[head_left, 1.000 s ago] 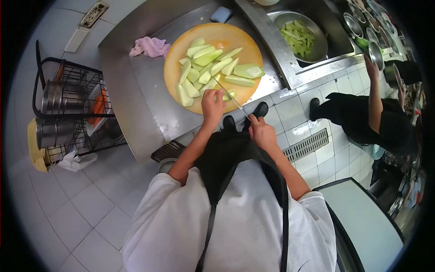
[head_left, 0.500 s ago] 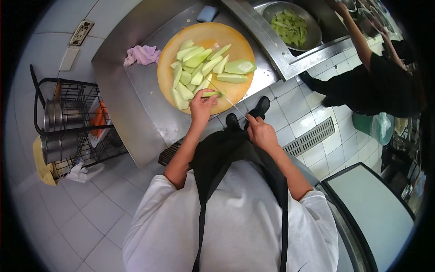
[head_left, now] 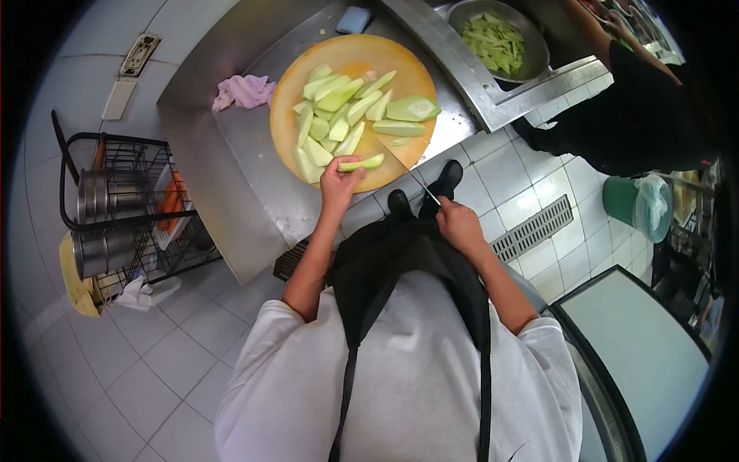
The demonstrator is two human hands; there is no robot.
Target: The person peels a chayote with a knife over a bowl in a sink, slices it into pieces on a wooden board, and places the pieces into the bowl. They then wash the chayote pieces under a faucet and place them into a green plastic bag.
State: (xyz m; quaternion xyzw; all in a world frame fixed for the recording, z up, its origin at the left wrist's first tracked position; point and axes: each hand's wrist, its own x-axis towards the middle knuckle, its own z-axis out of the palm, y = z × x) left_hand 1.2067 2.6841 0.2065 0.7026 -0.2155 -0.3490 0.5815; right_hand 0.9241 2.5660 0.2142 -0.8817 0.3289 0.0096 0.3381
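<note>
My left hand (head_left: 339,185) pinches a pale green vegetable wedge (head_left: 363,163) at the near edge of the round cutting board (head_left: 416,73). A knife (head_left: 419,182) is gripped in my right hand (head_left: 460,225), its blade pointing up-left over the board, apart from the wedge. A small thin slice (head_left: 400,142) lies beside the blade. Several peeled wedges (head_left: 339,96) are heaped at the middle and left of the board. To their right sit a larger chunk (head_left: 412,108) and a long wedge (head_left: 399,128).
Behind the board are a pink cloth (head_left: 245,92) and a blue sponge (head_left: 353,21). A metal pan (head_left: 542,58) of thin green slices (head_left: 493,44) is at upper right. A person in black (head_left: 616,131) stands near a green bin (head_left: 620,199). A wire rack (head_left: 154,269) with pots is at left.
My right hand and the knife have moved right, away from the wedge in my left hand. A small slice now shows on the board near the blade. The person's arms at right have shifted.
</note>
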